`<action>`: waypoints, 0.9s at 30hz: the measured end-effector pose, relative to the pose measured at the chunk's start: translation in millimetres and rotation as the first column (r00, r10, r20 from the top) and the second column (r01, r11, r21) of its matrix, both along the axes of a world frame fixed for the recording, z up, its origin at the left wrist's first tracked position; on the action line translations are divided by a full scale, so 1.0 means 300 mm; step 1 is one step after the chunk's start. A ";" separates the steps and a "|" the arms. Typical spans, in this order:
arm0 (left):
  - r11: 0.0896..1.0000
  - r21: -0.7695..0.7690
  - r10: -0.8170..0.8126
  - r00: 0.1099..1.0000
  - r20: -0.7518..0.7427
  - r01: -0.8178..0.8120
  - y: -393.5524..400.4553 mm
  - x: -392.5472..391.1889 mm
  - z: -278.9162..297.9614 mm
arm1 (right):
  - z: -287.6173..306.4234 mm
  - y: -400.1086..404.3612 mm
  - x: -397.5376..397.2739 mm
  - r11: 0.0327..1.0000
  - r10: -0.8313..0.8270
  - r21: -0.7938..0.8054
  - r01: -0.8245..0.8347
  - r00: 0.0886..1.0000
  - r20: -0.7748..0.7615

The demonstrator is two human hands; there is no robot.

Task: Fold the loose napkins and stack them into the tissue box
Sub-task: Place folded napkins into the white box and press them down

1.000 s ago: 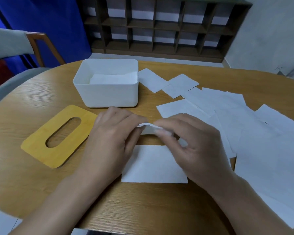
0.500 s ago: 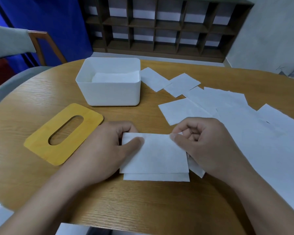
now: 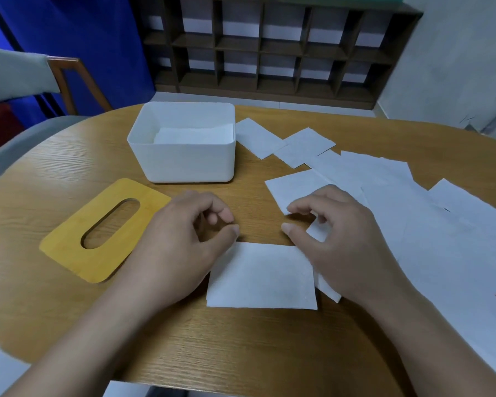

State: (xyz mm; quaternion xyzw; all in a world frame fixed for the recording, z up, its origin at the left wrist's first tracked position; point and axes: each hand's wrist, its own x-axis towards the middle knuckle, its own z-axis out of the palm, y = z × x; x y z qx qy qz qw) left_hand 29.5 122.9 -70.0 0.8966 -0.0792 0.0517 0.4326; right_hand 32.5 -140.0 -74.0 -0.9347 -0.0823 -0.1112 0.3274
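Round and wood-grained, the tan table (image 3: 69,173) fills most of the frame, with a dark brown cubby shelf unit (image 3: 269,47) against the wall at the top and a blue panel (image 3: 83,38) at the upper left. Loose white paper napkins (image 3: 427,224) spread flat and overlapping across the right side of the table, reaching from the upper centre down to the lower right edge. A white rectangular plastic tissue box (image 3: 184,161) stands open at upper centre, with a stack of folded napkins (image 3: 194,136) lying inside it. Left of centre lies a yellow wooden lid with an oval slot (image 3: 69,247), flat on the table, apart from the box. A folded white napkin (image 3: 261,276) rests flat at lower centre, between the two wrists. The left hand (image 3: 181,242) sits over the napkin's left edge, fingers loosely curled and holding nothing. The right hand (image 3: 335,239) sits over its right edge, fingers likewise loosely curled, nothing pinched, with loose napkins beneath it.
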 end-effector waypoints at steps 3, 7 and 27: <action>0.999 -0.022 -0.030 0.999 0.041 0.031 -0.039 -0.007 -0.024 | -0.040 0.028 0.047 0.996 -0.048 -0.075 0.051 0.998 0.047; 0.996 0.056 -0.069 0.992 0.107 0.064 -0.079 -0.007 -0.073 | -0.063 0.050 0.097 0.983 -0.088 -0.158 0.095 0.995 0.053; 0.993 -0.116 0.007 0.993 0.116 0.007 -0.053 0.014 -0.083 | 0.008 0.080 -0.027 0.903 0.305 0.287 -0.320 0.948 0.095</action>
